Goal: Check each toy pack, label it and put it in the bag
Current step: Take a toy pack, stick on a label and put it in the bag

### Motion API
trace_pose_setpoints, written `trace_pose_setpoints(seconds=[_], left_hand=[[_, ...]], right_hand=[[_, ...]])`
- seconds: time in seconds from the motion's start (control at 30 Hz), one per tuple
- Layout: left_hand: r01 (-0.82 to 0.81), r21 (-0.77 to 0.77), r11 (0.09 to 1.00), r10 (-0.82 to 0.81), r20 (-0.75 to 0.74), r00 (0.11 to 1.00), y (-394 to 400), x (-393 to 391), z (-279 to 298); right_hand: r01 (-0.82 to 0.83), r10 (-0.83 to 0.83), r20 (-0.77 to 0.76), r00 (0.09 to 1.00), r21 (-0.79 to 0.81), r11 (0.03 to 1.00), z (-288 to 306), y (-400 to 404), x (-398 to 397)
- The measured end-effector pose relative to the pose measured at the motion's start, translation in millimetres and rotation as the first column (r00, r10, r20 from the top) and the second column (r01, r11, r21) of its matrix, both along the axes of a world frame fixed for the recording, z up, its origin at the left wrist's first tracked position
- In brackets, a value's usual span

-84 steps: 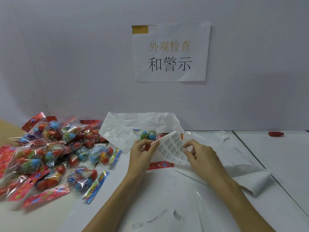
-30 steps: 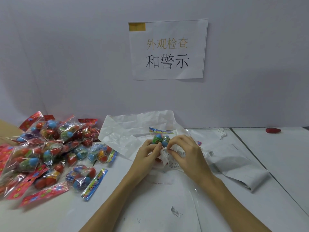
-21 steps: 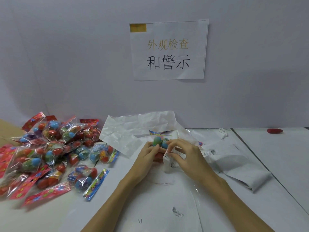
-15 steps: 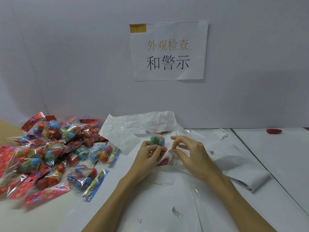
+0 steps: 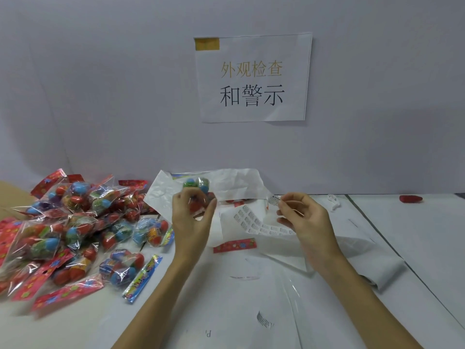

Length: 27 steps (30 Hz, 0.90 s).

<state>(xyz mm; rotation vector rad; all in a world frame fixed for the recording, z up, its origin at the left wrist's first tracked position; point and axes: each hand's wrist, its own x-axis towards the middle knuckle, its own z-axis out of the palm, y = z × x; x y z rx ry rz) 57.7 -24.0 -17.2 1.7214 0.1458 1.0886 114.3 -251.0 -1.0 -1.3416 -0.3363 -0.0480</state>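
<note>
Head view shows the left hand (image 5: 192, 217) gripping a toy pack (image 5: 198, 190) while the right hand (image 5: 303, 216) pinches a sticky label (image 5: 274, 199), which might curl and stick crooked.

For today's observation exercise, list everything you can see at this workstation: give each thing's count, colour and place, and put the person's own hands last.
toy pack: one, clear with green, blue and red toys, held up over the bag.
pile of toy packs: many, too jumbled to count, clear with red headers, left on the table.
label: one, white with print, pinched at the right hand's fingertips.
label sheet: one, white, lying between the hands.
bag: one, white, crumpled, open at the back of the table.
sign: one, white paper with yellow tape, on the wall.
red object: one, far right on the table; too small to identify.
table: one, white.
left hand: grips the toy pack.
right hand: pinches the label.
</note>
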Motion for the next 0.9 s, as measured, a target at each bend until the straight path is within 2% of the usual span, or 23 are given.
trace_pose_setpoints(seconds=[0.1,0.27,0.37,0.5,0.7,0.83,0.9], left_hand=[[0.23,-0.241,0.943,-0.22,0.067,0.973,-3.7,-8.6,12.2],[0.426,-0.354,0.832,-0.401,0.146,0.904,-17.4,-15.8,24.3],[0.45,-0.348,0.822,-0.446,0.095,0.89,-32.0,-17.1,21.3],[0.496,-0.305,0.813,-0.506,0.051,0.861,-40.8,-17.7,17.9],[0.519,-0.284,0.806,-0.541,0.002,0.841,-46.7,-17.0,13.9],[0.558,-0.358,0.749,-0.588,0.031,0.809,-48.5,-16.8,11.6],[0.548,-0.369,0.751,-0.579,0.029,0.815,-49.1,-17.3,12.3]], right_hand=[[-0.027,0.027,-0.007,1.0,0.02,0.999,1.5,4.5,-4.6],[-0.087,0.086,0.013,0.996,0.047,0.995,6.0,7.6,-11.1],[-0.125,0.124,0.037,0.992,0.044,0.991,8.5,10.0,-16.2],[-0.153,0.161,0.164,0.973,-0.059,0.986,11.3,11.7,-23.7],[-0.084,0.132,0.264,0.955,-0.187,0.979,8.4,21.3,-29.8],[-0.015,0.087,0.291,0.953,-0.241,0.97,5.4,23.9,-30.2],[-0.006,0.082,0.288,0.954,-0.253,0.968,4.7,23.7,-29.7]])
